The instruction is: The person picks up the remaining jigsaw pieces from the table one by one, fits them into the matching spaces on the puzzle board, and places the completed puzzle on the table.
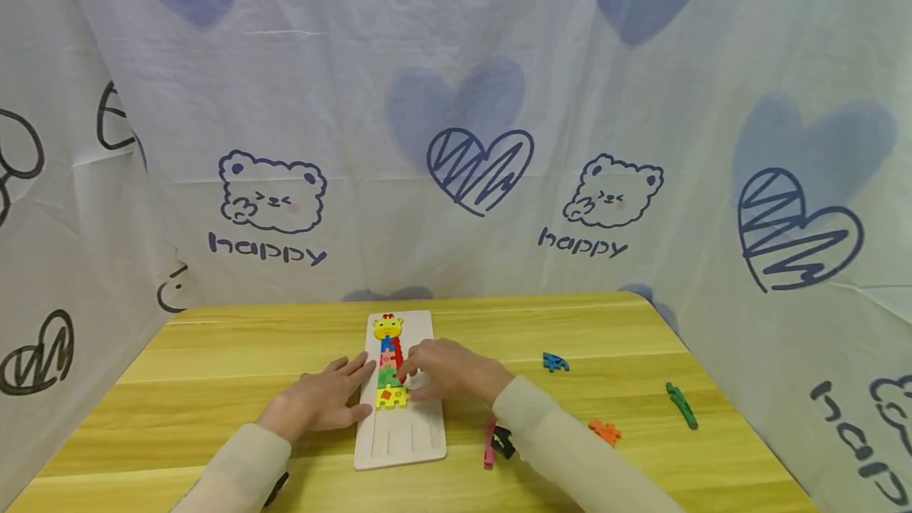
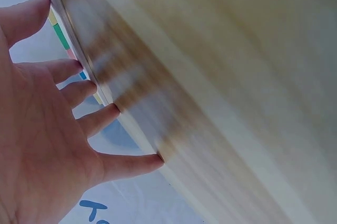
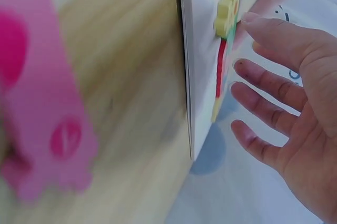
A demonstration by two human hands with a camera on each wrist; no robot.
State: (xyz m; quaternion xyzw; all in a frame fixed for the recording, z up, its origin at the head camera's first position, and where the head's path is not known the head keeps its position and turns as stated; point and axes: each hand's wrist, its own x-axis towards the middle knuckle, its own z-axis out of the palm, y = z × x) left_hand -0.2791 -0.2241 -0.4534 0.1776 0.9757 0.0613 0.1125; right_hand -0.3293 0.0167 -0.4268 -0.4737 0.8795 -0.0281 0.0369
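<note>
A pale puzzle board [image 1: 400, 450] lies lengthwise in the head view. A giraffe puzzle fills its upper part: a yellow head [image 1: 388, 328], then blue, pink and green pieces [image 1: 388, 377], a red strip along their right side, and a yellow piece [image 1: 391, 397] at the bottom. My left hand [image 1: 324, 398] has its fingers spread, fingertips along the board's left edge. Over the right side of the board is my right hand [image 1: 452, 370], its fingers loosely extended. In the right wrist view, its thumb is at the yellow piece [image 3: 225, 13]; whether they touch I cannot tell.
Right of the board lie a pink piece [image 1: 489, 443] and a black piece [image 1: 503, 442], partly behind the right sleeve. Farther right are blue [image 1: 555, 362], orange [image 1: 605, 432] and green [image 1: 682, 405] pieces. A printed white cloth [image 1: 370, 204] hangs behind the wooden table [image 1: 214, 355].
</note>
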